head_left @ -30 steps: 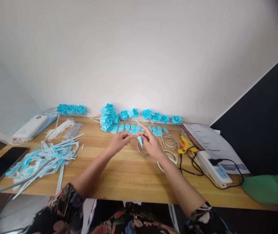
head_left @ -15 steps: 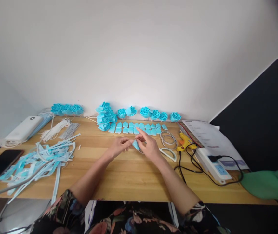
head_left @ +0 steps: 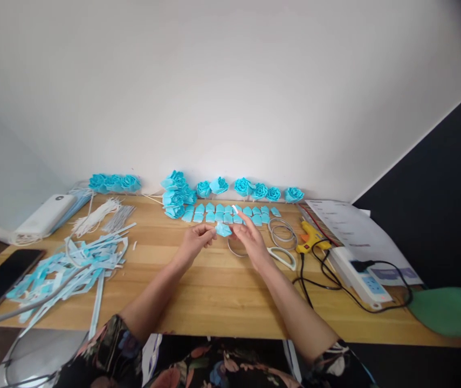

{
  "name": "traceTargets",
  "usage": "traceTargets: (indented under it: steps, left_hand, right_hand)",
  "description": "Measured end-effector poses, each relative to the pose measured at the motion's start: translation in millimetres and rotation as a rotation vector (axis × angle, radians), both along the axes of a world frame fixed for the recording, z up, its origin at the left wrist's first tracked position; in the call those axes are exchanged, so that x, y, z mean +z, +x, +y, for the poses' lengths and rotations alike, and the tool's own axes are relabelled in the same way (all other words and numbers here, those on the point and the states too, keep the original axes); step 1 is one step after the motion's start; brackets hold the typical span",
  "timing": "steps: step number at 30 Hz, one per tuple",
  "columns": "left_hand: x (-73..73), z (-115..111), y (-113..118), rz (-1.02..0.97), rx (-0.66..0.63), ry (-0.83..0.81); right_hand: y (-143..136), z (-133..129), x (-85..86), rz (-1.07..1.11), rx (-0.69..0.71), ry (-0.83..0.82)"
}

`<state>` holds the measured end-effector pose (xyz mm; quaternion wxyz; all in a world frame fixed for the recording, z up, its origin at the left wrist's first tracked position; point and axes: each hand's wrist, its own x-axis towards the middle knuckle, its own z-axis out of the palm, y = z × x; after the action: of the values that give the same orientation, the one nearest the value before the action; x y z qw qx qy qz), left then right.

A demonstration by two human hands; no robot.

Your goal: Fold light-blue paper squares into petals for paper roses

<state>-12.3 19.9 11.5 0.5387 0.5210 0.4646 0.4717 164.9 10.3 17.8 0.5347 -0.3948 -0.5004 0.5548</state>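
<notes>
A small light-blue petal piece (head_left: 224, 230) is held above the middle of the table, between both hands. My left hand (head_left: 198, 241) pinches its left end with thumb and forefinger. My right hand (head_left: 251, 242) has its thumb and a finger at the right edge of the piece, while another finger points up and away. Beyond the hands lie two rows of similar blue petals (head_left: 228, 217). A loop of wire (head_left: 237, 254) and the white handle of scissors (head_left: 282, 257) lie beside my right hand.
Finished blue flowers (head_left: 172, 195) line the wall. At left are cut strips (head_left: 72, 275), white cords (head_left: 95, 216), a phone (head_left: 6, 280) and a white power bank (head_left: 46, 215). At right stand a yellow glue gun (head_left: 311, 237), its black cable and a power strip (head_left: 362, 277).
The petal piece has turned and shows a wider face between my hands. My right hand has shifted slightly right. The whole view has moved a little.
</notes>
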Motion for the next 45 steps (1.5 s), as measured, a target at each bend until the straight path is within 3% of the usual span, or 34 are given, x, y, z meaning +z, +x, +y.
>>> traceTargets:
  steps: [7, 15, 24, 32, 45]
  left_hand:
    - [-2.6, -1.4, 1.0, -0.013, -0.039, 0.012]
    - [3.2, 2.0, -3.2, 0.014, 0.022, 0.003]
    - [-3.5, 4.9, -5.1, 0.055, 0.019, -0.009]
    - [-4.4, 5.9, -5.7, 0.055, 0.114, 0.019]
    - [-5.1, -5.8, 5.1, 0.129, 0.104, 0.109]
  right_hand:
    - [-0.3, 3.1, -5.2, -0.063, -0.002, 0.014]
    - [-1.2, 2.6, -4.6, -0.220, 0.001, 0.115]
    - [-2.1, 1.7, -8.6, -0.352, -0.009, 0.154]
    - [3.9, 2.8, -5.6, -0.242, -0.133, 0.191]
    - [-4.3, -1.0, -10.4, -0.223, -0.067, 0.141]
